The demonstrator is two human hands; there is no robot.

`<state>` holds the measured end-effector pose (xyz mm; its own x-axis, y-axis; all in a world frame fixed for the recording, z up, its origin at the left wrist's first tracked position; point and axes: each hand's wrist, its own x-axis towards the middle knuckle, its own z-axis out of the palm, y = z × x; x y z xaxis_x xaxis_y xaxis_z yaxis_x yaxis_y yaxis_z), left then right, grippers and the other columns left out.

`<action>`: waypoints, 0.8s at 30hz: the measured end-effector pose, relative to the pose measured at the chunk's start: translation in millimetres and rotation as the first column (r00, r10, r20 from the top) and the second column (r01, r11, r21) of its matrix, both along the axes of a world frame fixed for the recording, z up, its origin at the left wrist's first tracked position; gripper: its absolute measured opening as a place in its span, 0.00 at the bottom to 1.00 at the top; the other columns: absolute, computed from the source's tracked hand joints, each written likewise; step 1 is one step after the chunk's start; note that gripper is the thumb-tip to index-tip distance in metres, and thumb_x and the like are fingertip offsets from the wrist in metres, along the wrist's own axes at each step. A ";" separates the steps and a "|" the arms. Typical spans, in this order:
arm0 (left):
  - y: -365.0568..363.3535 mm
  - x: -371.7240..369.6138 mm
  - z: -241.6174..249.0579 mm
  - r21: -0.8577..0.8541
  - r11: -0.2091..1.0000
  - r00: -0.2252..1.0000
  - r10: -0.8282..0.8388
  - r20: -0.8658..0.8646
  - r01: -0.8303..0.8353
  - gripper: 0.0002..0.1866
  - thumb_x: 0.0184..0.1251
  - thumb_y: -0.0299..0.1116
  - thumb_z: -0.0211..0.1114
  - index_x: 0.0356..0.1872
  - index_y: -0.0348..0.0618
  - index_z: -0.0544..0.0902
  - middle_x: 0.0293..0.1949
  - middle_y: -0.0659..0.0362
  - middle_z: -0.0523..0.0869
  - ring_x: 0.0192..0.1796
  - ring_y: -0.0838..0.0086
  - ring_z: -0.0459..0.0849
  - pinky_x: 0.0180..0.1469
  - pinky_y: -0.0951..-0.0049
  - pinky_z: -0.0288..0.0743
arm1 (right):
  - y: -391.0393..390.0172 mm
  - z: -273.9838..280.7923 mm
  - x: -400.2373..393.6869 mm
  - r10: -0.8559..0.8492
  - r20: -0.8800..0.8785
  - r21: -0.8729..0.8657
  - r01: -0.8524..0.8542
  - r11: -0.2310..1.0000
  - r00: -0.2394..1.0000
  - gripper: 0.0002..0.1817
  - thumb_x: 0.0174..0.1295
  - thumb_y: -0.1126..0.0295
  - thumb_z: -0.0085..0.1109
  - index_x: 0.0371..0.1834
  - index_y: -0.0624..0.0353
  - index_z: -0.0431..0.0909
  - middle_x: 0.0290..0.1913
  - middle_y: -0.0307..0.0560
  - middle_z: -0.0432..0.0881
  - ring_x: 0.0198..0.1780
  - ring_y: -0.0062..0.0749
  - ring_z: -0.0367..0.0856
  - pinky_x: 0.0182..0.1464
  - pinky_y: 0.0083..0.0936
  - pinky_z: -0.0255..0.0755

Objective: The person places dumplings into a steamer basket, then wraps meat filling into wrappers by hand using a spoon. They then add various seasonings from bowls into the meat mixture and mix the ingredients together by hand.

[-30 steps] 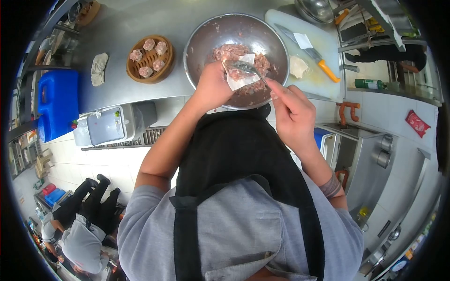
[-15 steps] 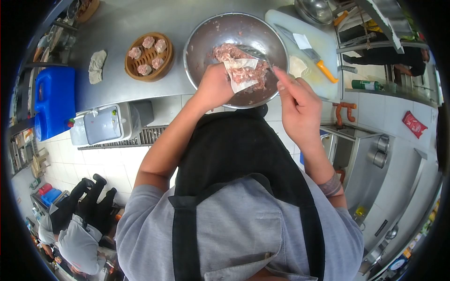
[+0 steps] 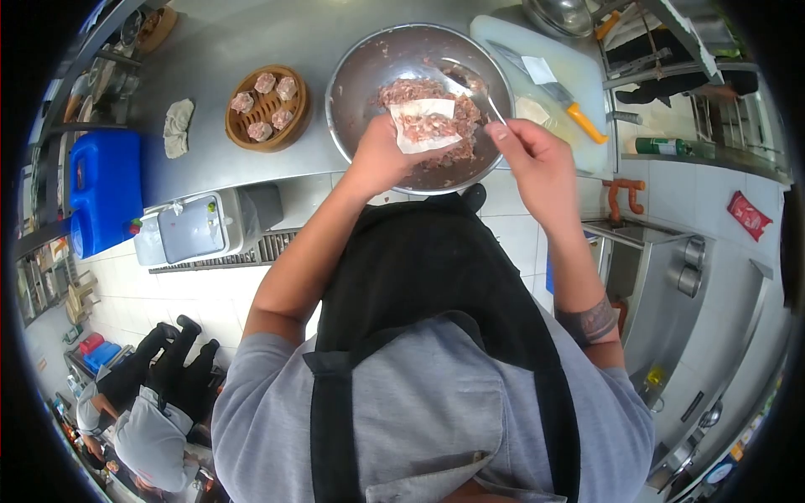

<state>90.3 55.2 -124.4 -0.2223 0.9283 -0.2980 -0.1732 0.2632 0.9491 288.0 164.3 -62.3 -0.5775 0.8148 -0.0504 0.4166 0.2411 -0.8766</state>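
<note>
My left hand [image 3: 387, 157] holds a square white dumpling wrapper [image 3: 412, 110] over the bowl, with a dab of minced meat on it. Between the closed fingers of my right hand [image 3: 534, 151] is the handle of a metal spoon [image 3: 490, 104], whose head points into the bowl. The wide steel mixing bowl [image 3: 337, 92] contains a heap of minced meat filling [image 3: 404, 89]. To the left stands a round bamboo steamer [image 3: 303, 126] with several open-topped dumplings [image 3: 286, 87] in it.
Right of the bowl lies a white cutting board [image 3: 495, 38] with an orange-handled knife [image 3: 585, 123] and wrappers on it. A folded cloth [image 3: 177, 128] rests left of the steamer, near a blue jug [image 3: 105, 189]. Co-workers [image 3: 155, 436] are behind at lower left.
The spoon has moved off the wrapper toward the right side of the bowl. Meat stays on the wrapper, which now lies flatter and more open in my left hand.
</note>
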 end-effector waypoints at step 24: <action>-22.3 12.4 20.8 0.237 0.971 0.983 0.047 -0.175 -0.004 0.19 0.65 0.31 0.79 0.55 0.39 0.86 0.49 0.60 0.92 0.51 0.75 0.88 0.57 0.70 0.80 | -31.1 11.6 -22.8 0.058 -0.114 -0.073 -0.066 0.995 0.992 0.10 0.72 0.68 0.67 0.44 0.66 0.86 0.30 0.37 0.82 0.34 0.14 0.75 0.39 0.19 0.73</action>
<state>102.7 32.9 -103.7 -0.2767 0.9606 -0.0260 0.0001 0.0270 0.9996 265.2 133.2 -50.7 -0.6323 0.7735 -0.0434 0.3014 0.1939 -0.9336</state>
